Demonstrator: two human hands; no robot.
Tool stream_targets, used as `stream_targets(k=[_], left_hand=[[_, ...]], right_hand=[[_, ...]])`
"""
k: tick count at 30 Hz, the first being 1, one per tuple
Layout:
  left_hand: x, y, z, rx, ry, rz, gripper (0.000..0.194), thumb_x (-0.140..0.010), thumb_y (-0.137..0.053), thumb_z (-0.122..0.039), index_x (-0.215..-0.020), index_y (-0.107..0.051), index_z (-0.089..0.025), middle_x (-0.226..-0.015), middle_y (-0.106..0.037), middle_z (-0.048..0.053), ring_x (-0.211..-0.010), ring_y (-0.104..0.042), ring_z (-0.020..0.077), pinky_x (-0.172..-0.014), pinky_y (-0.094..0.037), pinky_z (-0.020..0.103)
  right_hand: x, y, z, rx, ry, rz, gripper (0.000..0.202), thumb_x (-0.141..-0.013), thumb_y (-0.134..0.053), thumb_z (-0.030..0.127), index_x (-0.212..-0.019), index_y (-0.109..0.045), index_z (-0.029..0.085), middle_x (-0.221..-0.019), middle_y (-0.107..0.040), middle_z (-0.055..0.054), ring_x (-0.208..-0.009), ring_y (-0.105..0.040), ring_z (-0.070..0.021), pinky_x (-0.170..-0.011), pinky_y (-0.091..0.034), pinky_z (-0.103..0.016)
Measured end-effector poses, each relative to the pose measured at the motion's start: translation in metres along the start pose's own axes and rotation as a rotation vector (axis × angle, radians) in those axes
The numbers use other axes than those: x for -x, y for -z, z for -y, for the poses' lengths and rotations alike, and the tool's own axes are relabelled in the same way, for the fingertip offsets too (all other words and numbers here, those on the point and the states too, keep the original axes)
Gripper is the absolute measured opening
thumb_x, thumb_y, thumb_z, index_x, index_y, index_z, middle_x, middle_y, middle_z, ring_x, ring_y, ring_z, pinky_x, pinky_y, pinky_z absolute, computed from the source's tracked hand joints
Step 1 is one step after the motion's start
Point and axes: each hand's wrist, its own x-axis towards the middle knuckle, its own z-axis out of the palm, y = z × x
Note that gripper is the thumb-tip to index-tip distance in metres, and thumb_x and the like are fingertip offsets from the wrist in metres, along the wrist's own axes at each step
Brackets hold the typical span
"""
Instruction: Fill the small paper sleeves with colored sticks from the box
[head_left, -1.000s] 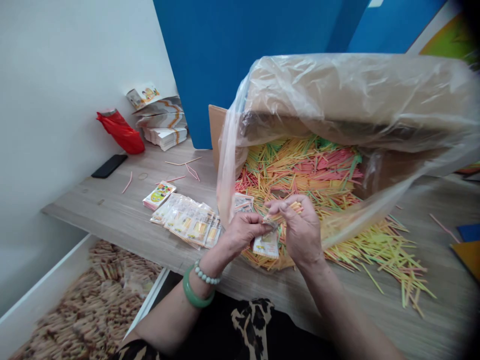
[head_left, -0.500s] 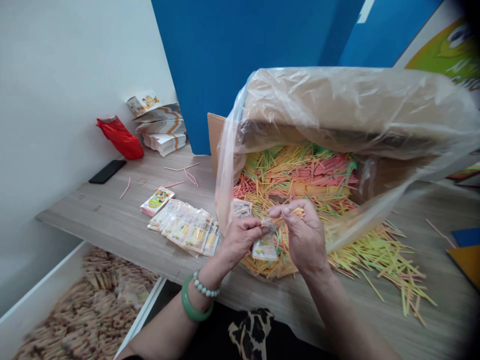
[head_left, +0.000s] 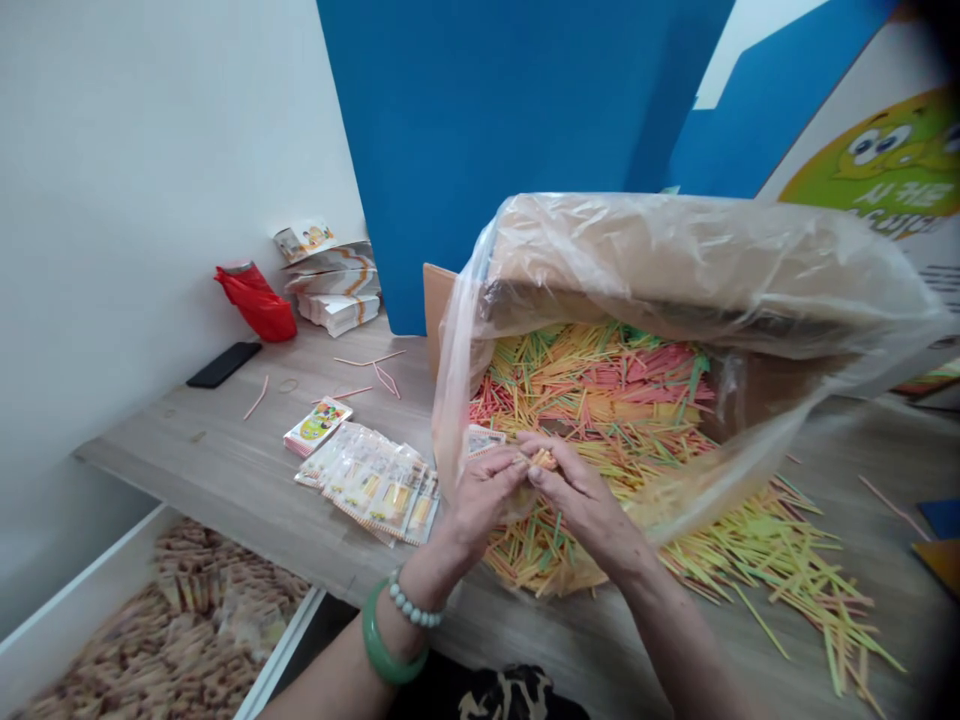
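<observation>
Meeting fingertip to fingertip, the left hand (head_left: 484, 500) and right hand (head_left: 574, 490) are clamped on a small bundle of sticks (head_left: 544, 459) in front of the cardboard box (head_left: 437, 312); what lies beneath their fingers is mostly hidden. From the hands, the loose coloured sticks (head_left: 600, 378) fill the box at one o'clock, and spilled sticks (head_left: 795, 575) spread over the bench (head_left: 232, 460) at four. The box's plastic liner (head_left: 452, 410) hangs just beside the left hand, standing between the bundle and the overlapping clear sachets (head_left: 379, 485) at nine o'clock. Beyond those, between nine and ten, come a stack of printed cards (head_left: 319, 422) and a black phone (head_left: 223, 365); a red bag (head_left: 262, 305) leans at ten. A filled drawer (head_left: 90, 592) stands open at eight.
</observation>
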Motion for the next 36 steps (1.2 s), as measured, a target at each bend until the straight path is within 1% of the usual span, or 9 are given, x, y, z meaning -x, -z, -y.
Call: stream_targets(k=[4, 7, 9, 11, 15, 21, 25, 31, 36], left_hand=[[0.002, 0.005, 0.003, 0.246, 0.18, -0.029, 0.039, -0.077, -0.08, -0.048, -0.095, -0.078, -0.014, -0.094, -0.068, 0.008, -0.084, -0.058, 0.0171, -0.078, -0.048, 0.029], [0.003, 0.007, 0.003, 0.251, 0.195, -0.01, 0.039, -0.075, -0.082, -0.049, -0.092, -0.077, -0.014, -0.089, -0.068, 0.006, -0.081, -0.059, 0.016, -0.076, -0.048, 0.028], [0.003, 0.007, 0.001, 0.239, 0.187, 0.003, 0.04, -0.076, -0.08, -0.051, -0.089, -0.076, -0.014, -0.084, -0.066, 0.005, -0.08, -0.059, 0.0158, -0.077, -0.048, 0.029], [0.003, 0.005, -0.002, 0.224, 0.167, 0.005, 0.04, -0.077, -0.08, -0.051, -0.09, -0.076, -0.013, -0.085, -0.067, 0.005, -0.082, -0.06, 0.0167, -0.079, -0.049, 0.03], [0.004, -0.003, -0.01, 0.192, 0.146, 0.0, 0.044, -0.069, -0.086, -0.046, -0.099, -0.077, -0.015, -0.093, -0.071, 0.007, -0.084, -0.061, 0.0182, -0.079, -0.05, 0.032], [0.015, -0.001, -0.019, -0.052, -0.078, -0.113, 0.035, -0.079, -0.074, -0.049, -0.068, -0.073, -0.016, -0.08, -0.069, 0.009, -0.084, -0.061, 0.0219, -0.084, -0.049, 0.037], [0.032, 0.03, -0.03, -0.334, -0.138, -0.214, 0.034, -0.09, -0.063, -0.038, -0.063, -0.065, -0.018, -0.072, -0.059, 0.004, -0.077, -0.056, 0.018, -0.076, -0.045, 0.031], [0.037, 0.113, -0.022, -1.036, 0.035, -0.528, 0.033, -0.098, -0.053, -0.032, -0.072, -0.068, -0.019, -0.08, -0.059, 0.003, -0.081, -0.055, 0.0188, -0.076, -0.041, 0.031], [0.035, 0.135, -0.011, -1.6, 0.158, -0.571, 0.034, -0.101, -0.049, -0.044, -0.102, -0.074, -0.021, -0.108, -0.064, 0.011, -0.102, -0.058, 0.0272, -0.089, -0.042, 0.038]], right_hand=[[0.003, 0.01, -0.006, -0.031, -0.071, -0.068, 0.049, -0.081, -0.074, 0.047, -0.125, -0.066, 0.027, -0.136, -0.066, -0.007, -0.126, -0.059, -0.0269, -0.11, -0.044, -0.045], [0.004, 0.008, -0.01, -0.071, -0.113, -0.035, 0.028, -0.079, -0.074, 0.043, -0.098, -0.073, 0.024, -0.101, -0.074, -0.005, -0.099, -0.066, -0.024, -0.09, -0.052, -0.038], [0.003, 0.006, -0.011, -0.038, -0.124, -0.075, 0.021, -0.077, -0.073, 0.042, -0.074, -0.068, 0.022, -0.074, -0.067, -0.001, -0.075, -0.061, -0.0196, -0.072, -0.05, -0.033], [0.003, 0.006, -0.01, -0.004, -0.117, -0.145, 0.026, -0.074, -0.073, 0.042, -0.063, -0.062, 0.022, -0.063, -0.058, 0.001, -0.064, -0.052, -0.0167, -0.063, -0.044, -0.03], [0.01, 0.006, -0.01, -0.006, -0.091, -0.171, 0.023, -0.072, -0.075, 0.042, -0.064, -0.065, 0.023, -0.069, -0.061, -0.001, -0.071, -0.054, -0.0192, -0.067, -0.044, -0.031], [0.018, -0.015, -0.025, -0.03, -0.093, -0.085, 0.027, -0.076, -0.076, 0.045, -0.064, -0.064, 0.024, -0.069, -0.059, -0.001, -0.07, -0.053, -0.0191, -0.064, -0.045, -0.031], [0.02, -0.03, -0.026, 0.002, -0.132, 0.137, 0.028, -0.077, -0.073, 0.051, -0.074, -0.069, 0.024, -0.075, -0.065, -0.003, -0.075, -0.06, -0.0221, -0.068, -0.051, -0.034], [0.028, -0.054, -0.025, 0.094, -0.282, 0.333, 0.023, -0.08, -0.067, 0.046, -0.083, -0.066, 0.023, -0.074, -0.065, -0.001, -0.07, -0.066, -0.0205, -0.068, -0.052, -0.034], [0.026, -0.108, -0.039, 0.029, -0.459, 0.452, 0.022, -0.077, -0.065, 0.036, -0.093, -0.056, 0.024, -0.069, -0.059, 0.006, -0.047, -0.065, -0.0161, -0.055, -0.05, -0.031]])
